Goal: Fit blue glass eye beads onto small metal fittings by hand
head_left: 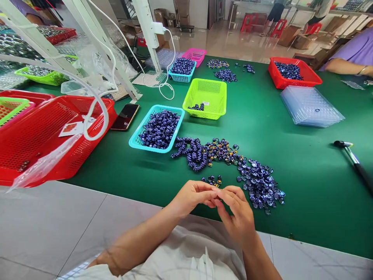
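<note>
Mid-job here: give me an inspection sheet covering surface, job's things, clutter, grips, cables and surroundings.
Surface: smooth green tabletop, pieces scattered on it.
Job's things: shiny blue round pieces heaped beside the right grip; dark-blue rings in rows beyond; turquoise perforated plastic basket well filled; lime-green perforated plastic basket holding a few pieces.
Clutter: flat black phone; black-handled metal hammer.
Grips: bare left grip and right grip meet at the fingertips; anything held is hidden.
Cables: thick white cable loops over a red perforated plastic basket.
Surroundings: co-worker's purple sleeve at far right; red plastic stools beyond the table.
</note>
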Available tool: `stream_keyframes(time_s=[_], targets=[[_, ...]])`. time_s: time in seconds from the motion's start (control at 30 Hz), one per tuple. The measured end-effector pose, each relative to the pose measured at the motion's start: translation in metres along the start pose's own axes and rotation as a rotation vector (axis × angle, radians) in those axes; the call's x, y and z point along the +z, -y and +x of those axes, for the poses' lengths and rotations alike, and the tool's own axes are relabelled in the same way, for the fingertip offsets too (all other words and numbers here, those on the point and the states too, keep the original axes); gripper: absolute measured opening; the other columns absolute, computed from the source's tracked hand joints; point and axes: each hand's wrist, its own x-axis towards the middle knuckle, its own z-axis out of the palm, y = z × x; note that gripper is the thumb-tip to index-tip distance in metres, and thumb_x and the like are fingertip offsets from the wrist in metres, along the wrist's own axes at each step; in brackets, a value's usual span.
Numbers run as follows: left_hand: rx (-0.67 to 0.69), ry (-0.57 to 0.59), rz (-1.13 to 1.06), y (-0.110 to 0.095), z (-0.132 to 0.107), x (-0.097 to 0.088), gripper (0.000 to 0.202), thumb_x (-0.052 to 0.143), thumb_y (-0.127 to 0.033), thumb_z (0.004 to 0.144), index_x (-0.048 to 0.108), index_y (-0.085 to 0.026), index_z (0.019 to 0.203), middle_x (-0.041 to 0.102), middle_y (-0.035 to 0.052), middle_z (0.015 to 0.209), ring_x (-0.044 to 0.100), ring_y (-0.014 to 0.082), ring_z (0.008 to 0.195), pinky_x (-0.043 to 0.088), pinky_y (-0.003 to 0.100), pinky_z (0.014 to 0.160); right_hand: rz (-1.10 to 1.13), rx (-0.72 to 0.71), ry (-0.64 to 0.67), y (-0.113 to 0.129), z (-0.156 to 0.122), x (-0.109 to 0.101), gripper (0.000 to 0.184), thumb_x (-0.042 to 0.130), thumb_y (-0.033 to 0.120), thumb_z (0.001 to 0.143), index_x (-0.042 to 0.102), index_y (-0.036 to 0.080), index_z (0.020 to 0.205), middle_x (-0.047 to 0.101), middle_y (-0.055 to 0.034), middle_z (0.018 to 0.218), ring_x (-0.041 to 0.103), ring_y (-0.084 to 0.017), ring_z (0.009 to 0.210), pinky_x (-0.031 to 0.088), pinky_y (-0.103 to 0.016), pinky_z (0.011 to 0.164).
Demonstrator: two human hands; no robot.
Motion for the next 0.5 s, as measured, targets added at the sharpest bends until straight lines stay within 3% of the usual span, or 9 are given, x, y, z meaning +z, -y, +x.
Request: stream_keyframes(time_s=[0.13,0.27,0.5], targets=[[-0.025,-0.033,-0.078,0.009,-0.003,0.002,0.04,0.082,-0.037,0.074,0.074,-0.011,0.103,0.076,0.0073,0.083,0.071,0.0171,0.074,0.057,0.029,0.074,-0.016,0.052,-0.067,-0.001,-0.008,0.011,0.057,0.067,0.015,0.088,0.049,0.034,0.139,0.075,-0.0035,0.104,0.068,-0.023,0.093,0.057,-0.044,0.081],[-0.054,-0.053,-0.106,0.013,-0.005,0.001,0.057,0.085,-0.036,0.071,0.066,-0.011,0.119,0.076,0.005,0.075,0.072,0.0168,0.069,0.058,0.032,0.076,0.079,0.077,-0.116,-0.001,-0.015,0.018,0.047,0.061,0.008,0.09,0.058,0.033,0.129,0.075,-0.0033,0.105,0.07,-0.022,0.096,0.058,-0.041,0.081],[-0.051,-0.026,-0.094,0.01,-0.008,-0.002,0.062,0.085,-0.036,0.071,0.062,-0.009,0.123,0.079,0.0104,0.084,0.075,0.0223,0.08,0.057,0.035,0.079,0.212,0.263,-0.113,0.003,-0.019,0.018,0.035,0.055,0.01,0.092,0.065,0.028,0.121,0.073,-0.0061,0.108,0.069,-0.021,0.1,0.059,-0.04,0.085]])
